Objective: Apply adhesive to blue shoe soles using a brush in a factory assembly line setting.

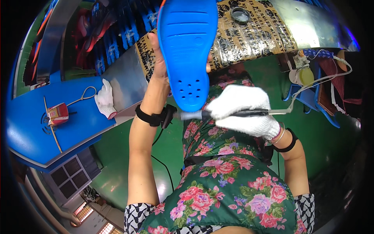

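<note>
Bare, my left hand (159,62) is closed around a blue shoe insole (187,50), gripping it from behind by its sides. The insole's ridged end points up and its heel, dotted with small holes, points down toward me. My right hand (245,111) wears a white knitted glove and grips a slim black handheld rotary tool (251,113) like a pen. A pale, blurred tip (191,116) on the tool lies at the heel's lower edge; whether it touches cannot be seen. A thin hose leaves the tool's rear to the right.
A white glove (104,99) and a small red box (58,114) lie on the blue surface at left. Ahead, a taped cardboard-covered bench (253,33) holds a round dish (240,15). Blue insoles are stacked behind. The hose (311,87) loops near a blue stool (307,99) at right.
</note>
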### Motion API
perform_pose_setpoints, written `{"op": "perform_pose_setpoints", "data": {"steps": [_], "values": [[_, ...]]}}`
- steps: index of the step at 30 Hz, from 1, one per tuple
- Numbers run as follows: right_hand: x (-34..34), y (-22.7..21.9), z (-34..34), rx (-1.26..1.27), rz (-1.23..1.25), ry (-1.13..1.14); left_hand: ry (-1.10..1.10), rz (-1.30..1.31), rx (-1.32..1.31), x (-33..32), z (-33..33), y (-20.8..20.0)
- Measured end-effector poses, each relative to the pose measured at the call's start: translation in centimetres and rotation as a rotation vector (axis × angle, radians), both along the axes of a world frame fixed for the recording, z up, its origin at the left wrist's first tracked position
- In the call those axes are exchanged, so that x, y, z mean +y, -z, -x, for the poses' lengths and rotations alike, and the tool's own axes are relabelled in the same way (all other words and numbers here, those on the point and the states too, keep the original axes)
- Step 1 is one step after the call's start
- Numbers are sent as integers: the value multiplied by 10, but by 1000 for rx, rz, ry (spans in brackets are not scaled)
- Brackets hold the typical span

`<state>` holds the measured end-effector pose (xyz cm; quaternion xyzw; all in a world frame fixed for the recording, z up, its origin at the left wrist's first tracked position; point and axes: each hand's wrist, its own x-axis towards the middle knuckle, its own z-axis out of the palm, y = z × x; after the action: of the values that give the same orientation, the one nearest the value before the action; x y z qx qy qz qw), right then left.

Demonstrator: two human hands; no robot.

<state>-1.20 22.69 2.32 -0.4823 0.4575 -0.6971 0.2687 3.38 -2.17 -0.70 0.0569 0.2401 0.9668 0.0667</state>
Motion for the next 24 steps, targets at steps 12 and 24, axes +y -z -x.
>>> {"op": "perform_pose_setpoints", "data": {"steps": [12,24], "values": [[-1,0,5,201,17,-154,121,501,-265,0,-1,-8],[-7,13,24,121,-201,54,261,204,-354,-16,18,13]]}}
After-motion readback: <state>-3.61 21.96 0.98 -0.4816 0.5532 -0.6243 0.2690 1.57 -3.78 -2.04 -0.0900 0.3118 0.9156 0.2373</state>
